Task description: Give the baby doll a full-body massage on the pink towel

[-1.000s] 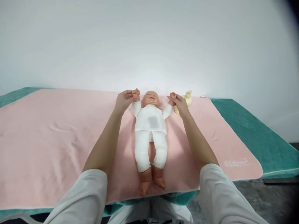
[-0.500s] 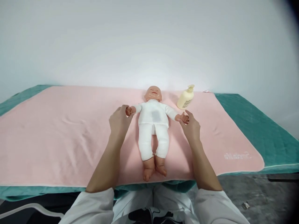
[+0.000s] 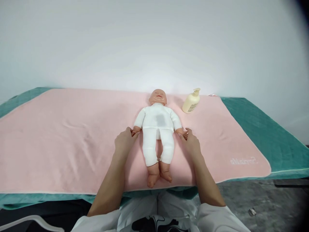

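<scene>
A baby doll [image 3: 158,117] in a white cloth suit lies on its back on a pink blanket [image 3: 72,145], head toward the wall and bare feet toward me. My left hand [image 3: 125,140] is closed around the doll's hand on the left side. On the other side, my right hand [image 3: 190,140] grips the doll's other hand between thumb and fingers. Both doll arms slant down beside its body. A cream pump bottle [image 3: 191,101] stands on the blanket beyond my right hand, to the right of the doll's head.
Under the blanket, a green cover [image 3: 267,132] shows along the edges of the table. A pale wall [image 3: 154,45] rises directly behind. A white curved tube or bar [image 3: 33,219] lies at the lower left, and grey floor [image 3: 270,203] shows at the lower right.
Both my hands have moved toward me, bringing the doll's arms from spread outward down to its sides. The bottle and the doll's body stay in place.
</scene>
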`<move>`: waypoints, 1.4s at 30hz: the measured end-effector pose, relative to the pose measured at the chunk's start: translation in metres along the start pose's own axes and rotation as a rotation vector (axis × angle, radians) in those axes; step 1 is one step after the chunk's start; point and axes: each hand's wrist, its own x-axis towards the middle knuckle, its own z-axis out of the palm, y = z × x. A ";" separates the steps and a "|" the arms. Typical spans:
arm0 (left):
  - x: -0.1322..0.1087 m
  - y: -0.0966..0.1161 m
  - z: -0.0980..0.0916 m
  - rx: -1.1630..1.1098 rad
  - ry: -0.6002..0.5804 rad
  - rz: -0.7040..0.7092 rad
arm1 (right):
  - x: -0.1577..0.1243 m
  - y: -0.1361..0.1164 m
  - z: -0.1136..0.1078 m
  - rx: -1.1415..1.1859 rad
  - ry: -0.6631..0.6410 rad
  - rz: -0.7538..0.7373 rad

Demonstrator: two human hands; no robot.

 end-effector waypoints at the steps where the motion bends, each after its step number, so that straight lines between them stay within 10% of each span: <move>1: 0.001 -0.001 0.000 -0.024 -0.009 0.004 | 0.000 0.001 0.000 0.001 -0.002 -0.001; 13: 0.025 -0.009 -0.040 -0.238 0.230 0.066 | 0.051 0.004 -0.050 -0.010 0.237 -0.116; 23: 0.113 0.030 -0.072 -0.618 0.423 0.342 | 0.160 -0.033 -0.056 0.685 0.295 -0.383; 33: 0.191 0.077 -0.037 -1.234 0.210 0.243 | 0.230 -0.080 -0.014 0.951 0.067 -0.280; 42: 0.219 0.096 -0.012 -1.144 0.146 0.088 | 0.253 -0.083 0.005 0.794 -0.105 -0.212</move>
